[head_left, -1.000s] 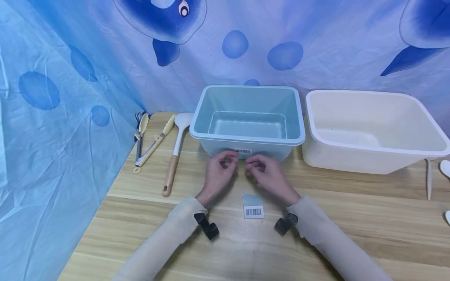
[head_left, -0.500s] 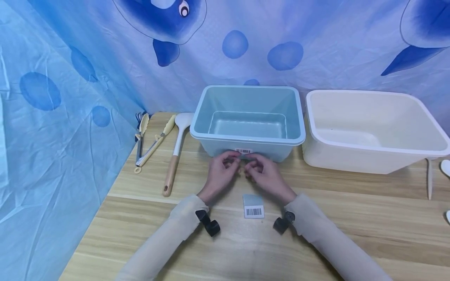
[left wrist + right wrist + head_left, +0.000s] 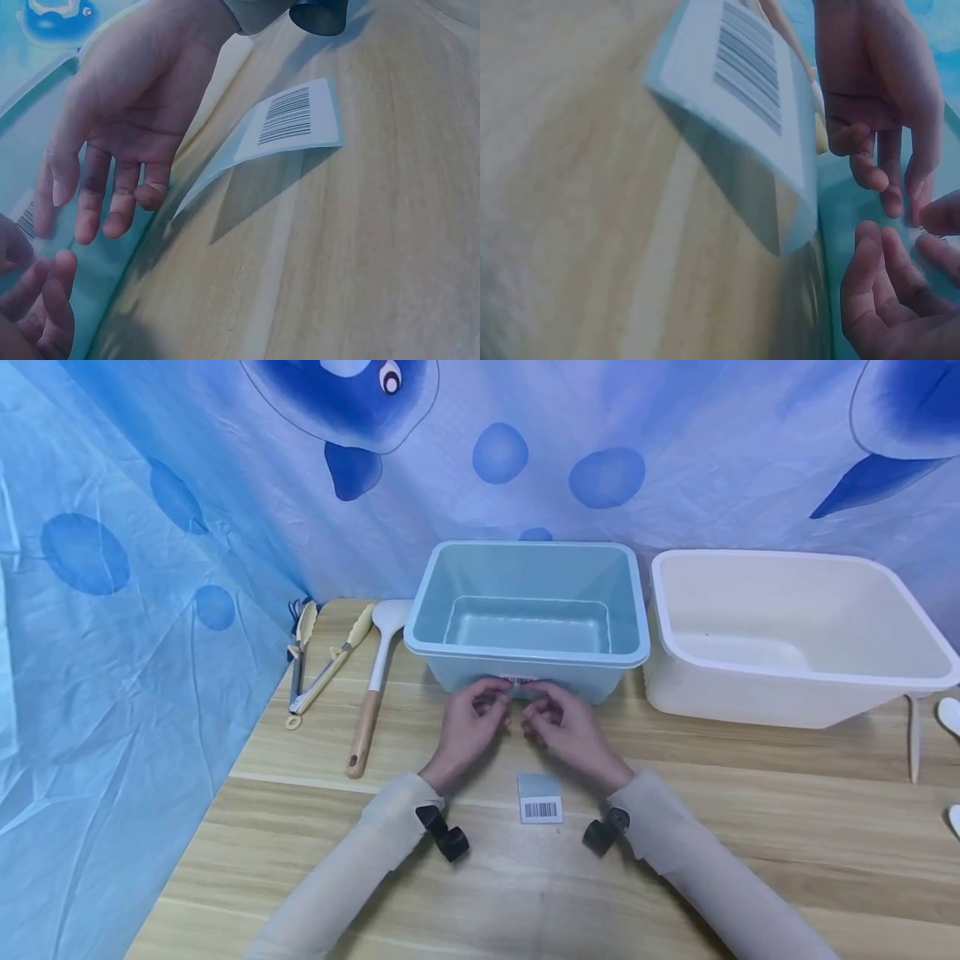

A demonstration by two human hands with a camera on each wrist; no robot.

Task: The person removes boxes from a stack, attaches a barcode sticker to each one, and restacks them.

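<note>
A light blue plastic bin (image 3: 528,657) stands in front of me, with a small white barcode sticker (image 3: 517,680) low on its front wall. My left hand (image 3: 470,723) has its index fingertip at the left part of this sticker. From the other side, my right hand (image 3: 567,727) brings its index fingertip to the sticker's right part. The remaining fingers of both hands are loosely bent, with nothing visible between them. On the table nearer me lies a second barcode label (image 3: 289,116) on a curved pale blue backing, between my forearms.
Right of the blue bin is a larger white bin (image 3: 810,693). A spatula-like utensil (image 3: 375,693) with a wooden handle and two pairs of tongs (image 3: 330,675) lie at left. White utensils (image 3: 914,739) are at the right edge. A patterned blue curtain (image 3: 495,410) hangs behind.
Both index fingertips have drawn slightly closer together along the lower edge of the sticker. The bins and the label on the table have stayed in place.
</note>
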